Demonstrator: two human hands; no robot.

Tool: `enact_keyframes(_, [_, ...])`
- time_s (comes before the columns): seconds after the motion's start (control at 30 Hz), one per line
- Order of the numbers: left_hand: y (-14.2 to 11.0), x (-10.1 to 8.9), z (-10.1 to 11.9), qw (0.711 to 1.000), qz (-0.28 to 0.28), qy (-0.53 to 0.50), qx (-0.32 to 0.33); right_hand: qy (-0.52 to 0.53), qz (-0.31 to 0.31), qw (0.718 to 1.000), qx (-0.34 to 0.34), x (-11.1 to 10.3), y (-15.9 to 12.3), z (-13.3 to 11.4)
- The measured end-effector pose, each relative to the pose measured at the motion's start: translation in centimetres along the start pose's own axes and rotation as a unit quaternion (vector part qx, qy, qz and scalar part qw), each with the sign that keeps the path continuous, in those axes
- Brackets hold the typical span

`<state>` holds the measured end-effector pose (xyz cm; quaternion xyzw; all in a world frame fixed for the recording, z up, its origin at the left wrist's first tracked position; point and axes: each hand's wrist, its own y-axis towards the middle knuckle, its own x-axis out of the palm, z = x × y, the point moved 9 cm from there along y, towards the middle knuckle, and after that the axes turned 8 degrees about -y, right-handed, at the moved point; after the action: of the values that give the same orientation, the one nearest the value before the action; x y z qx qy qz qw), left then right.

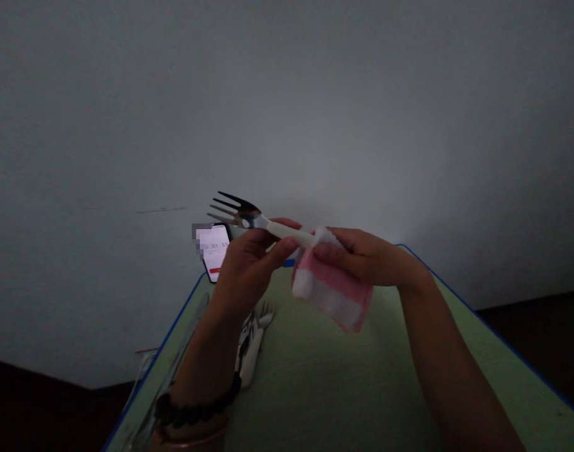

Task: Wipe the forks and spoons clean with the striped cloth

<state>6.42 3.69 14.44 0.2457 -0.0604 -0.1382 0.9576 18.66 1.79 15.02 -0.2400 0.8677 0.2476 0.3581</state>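
Two hands hold a single fork (280, 230) above the green table (343, 376), in front of the grey wall (315, 125). The fork lies aslant: its metal head is at the upper left with the tines directed left, and its white handle slopes down to the right into the cloth (331, 285). The left hand (249, 267) is closed on the handle just below the metal head, with the thumb along the near side and the fingers behind. The right hand (362, 254) pinches the pink and white cloth around the far end of the handle; its thumb presses on the fabric, and the remainder of the cloth hangs below the fingers. A dark beaded bracelet (197, 408) encircles the left wrist, with a thin band beside it. Beneath and beside the left forearm, a group of cutlery (254, 351) rests on the table, including a fork with upright-lying tines directed away from the wearer and a pale handle. A long metal utensil (193, 329) lies near the left edge of the table, partly covered by the forearm. The phone (215, 251) is located at the far left corner, with its lit screen displaying digits and a red button; the left hand partly hides it. Blue trim borders the table.
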Motion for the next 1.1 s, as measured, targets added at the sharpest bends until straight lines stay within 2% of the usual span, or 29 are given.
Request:
enact_keyframes(0.1, [0.4, -0.1, -0.5, 0.999, 0.036, -0.016, 0.025, -0.028, 0.030, 0.999, 0.004, -0.5, 0.2, 0.4])
enact_keyframes(0.2, [0.9, -0.3, -1.1, 0.994, 0.081, -0.063, 0.038, -0.030, 0.099, 0.995, 0.012, -1.5, 0.7, 1.4])
enact_keyframes(0.3, [1.1, -0.8, -0.8, 0.988, 0.106, -0.091, 0.064, 0.068, 0.216, 0.974, 0.004, -3.0, 1.0, 3.0])
enact_keyframes(0.37, [1.0, -0.9, -0.7, 0.990, 0.096, -0.093, 0.052, 0.176, 0.286, 0.942, -0.005, -3.6, 1.1, 4.1])
enact_keyframes(0.47, [0.6, -0.7, -1.0, 0.993, 0.090, -0.076, 0.004, 0.374, 0.325, 0.869, 0.013, -3.3, 1.4, 6.2])
enact_keyframes(0.6, [-0.1, 0.1, -0.8, 0.995, 0.092, -0.028, -0.041, 0.637, 0.271, 0.721, 0.034, -0.9, 2.5, 7.7])
enact_keyframes(0.67, [-0.4, 0.8, -0.5, 0.995, 0.084, 0.005, -0.057, 0.712, 0.252, 0.654, 0.041, 0.2, 2.8, 8.2])
enact_keyframes(0.73, [-0.6, 1.7, -0.2, 0.995, 0.053, 0.043, -0.073, 0.744, 0.255, 0.616, 0.043, 0.9, 2.9, 8.7])
enact_keyframes(0.87, [-1.0, 4.1, -1.2, 0.983, -0.076, 0.120, -0.118, 0.759, 0.246, 0.603, 0.024, 1.9, 3.0, 8.2])
enact_keyframes(0.93, [-1.2, 4.4, -2.5, 0.972, -0.112, 0.155, -0.140, 0.761, 0.235, 0.604, 0.029, 2.5, 3.0, 7.5])
enact_keyframes(1.0, [-0.9, 4.1, -3.5, 0.962, -0.113, 0.210, -0.134, 0.754, 0.227, 0.615, 0.039, 3.1, 2.8, 6.9])
enact_keyframes(1.1, [-0.3, 3.2, -4.4, 0.952, -0.081, 0.273, -0.116, 0.720, 0.247, 0.647, 0.044, 3.3, 2.8, 6.6])
